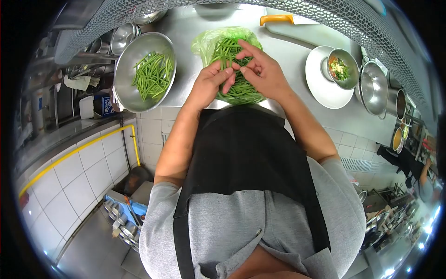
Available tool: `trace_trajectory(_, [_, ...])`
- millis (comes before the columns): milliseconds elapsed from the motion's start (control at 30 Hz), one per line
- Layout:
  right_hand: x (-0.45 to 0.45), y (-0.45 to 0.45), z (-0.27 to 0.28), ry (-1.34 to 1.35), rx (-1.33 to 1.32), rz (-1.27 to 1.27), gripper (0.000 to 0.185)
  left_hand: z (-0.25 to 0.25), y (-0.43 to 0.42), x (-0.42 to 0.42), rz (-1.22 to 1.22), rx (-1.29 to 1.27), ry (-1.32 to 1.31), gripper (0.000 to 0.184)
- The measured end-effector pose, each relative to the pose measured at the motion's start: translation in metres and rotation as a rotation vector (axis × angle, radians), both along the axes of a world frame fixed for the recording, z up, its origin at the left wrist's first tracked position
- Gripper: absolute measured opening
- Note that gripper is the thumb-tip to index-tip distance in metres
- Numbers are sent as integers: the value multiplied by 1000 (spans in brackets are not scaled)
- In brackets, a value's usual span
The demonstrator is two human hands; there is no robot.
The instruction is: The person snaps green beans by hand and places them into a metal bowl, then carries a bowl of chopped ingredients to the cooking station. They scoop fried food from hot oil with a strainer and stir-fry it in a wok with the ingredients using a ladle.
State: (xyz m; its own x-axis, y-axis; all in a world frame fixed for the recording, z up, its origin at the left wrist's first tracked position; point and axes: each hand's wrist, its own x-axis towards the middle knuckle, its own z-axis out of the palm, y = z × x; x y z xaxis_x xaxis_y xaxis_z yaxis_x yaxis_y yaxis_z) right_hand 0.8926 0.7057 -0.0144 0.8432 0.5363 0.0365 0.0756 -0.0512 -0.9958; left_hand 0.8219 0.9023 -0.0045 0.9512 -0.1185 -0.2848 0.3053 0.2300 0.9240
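Long green beans (241,90) lie in an open, pale green plastic bag (202,44) on the steel counter. Over the bag, my left hand (213,81) pinches with thumb and fingers at a green bean. My right hand (262,72) meets it from the right, thumb and fingertips closed on the same bean, its index finger stretched out. To the left stands a large steel bowl (123,79) holding a pile of short bean pieces (152,76).
A yellow-handled knife (276,19) rests on a cutting board (302,33) at the back. On the right are a white plate (318,86), a small bowl of chopped food (339,69) and a strainer (374,88). Another person (425,186) stands far right.
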Motion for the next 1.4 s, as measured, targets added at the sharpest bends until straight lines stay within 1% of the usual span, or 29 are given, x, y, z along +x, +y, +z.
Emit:
trace_trajectory(67, [1,-1,7,47,76,31,38,4,2,-4,-107,9,52,26])
trace_trajectory(167, [9,-12,-5,-33,-128,198,28,3,3,-9,-177,29,103,29])
trace_trajectory(267, [5,-17,-9,-19,-200,229,17,-2,5,-14,-188,60,152,33])
trace_trajectory(367, [-1,-19,-2,-95,-367,232,10,-9,5,-18,-156,120,177,32])
trace_trajectory(467, [-4,-21,-18,-152,-331,225,11,-23,5,-22,-138,205,150,29])
trace_trajectory(567, [-7,-23,-30,27,-268,166,11,-27,4,-24,-144,246,114,25])
trace_trajectory(667, [-6,-21,-47,6,-162,-14,11,-29,-1,-24,-147,293,74,23])
trace_trajectory(767, [0,-23,-25,9,-281,-7,8,-27,0,-26,-172,395,70,24])
trace_trajectory(867, [-4,-18,-11,-251,-240,80,10,-21,1,-27,-242,512,76,25])
trace_trajectory(900, [-4,-17,-9,-288,-244,102,10,-21,0,-26,-267,536,71,26])
trace_trajectory(967, [-5,-12,-8,-359,-248,153,11,-17,-1,-27,-293,566,69,25])
trace_trajectory(1067, [-2,-15,-13,-421,-335,244,11,-12,-3,-26,-308,583,70,25])
trace_trajectory(1167, [-1,-15,-18,-432,-434,257,9,-15,1,-26,-302,591,73,27])
trace_trajectory(1267, [-5,-11,-20,-53,-419,156,9,-15,-1,-27,-263,576,60,29])
trace_trajectory(1367, [4,-9,-39,57,-310,72,14,-15,2,-26,-290,637,37,29])
trace_trajectory(1400, [3,-7,-35,-49,-283,131,14,-17,4,-25,-309,668,37,28])
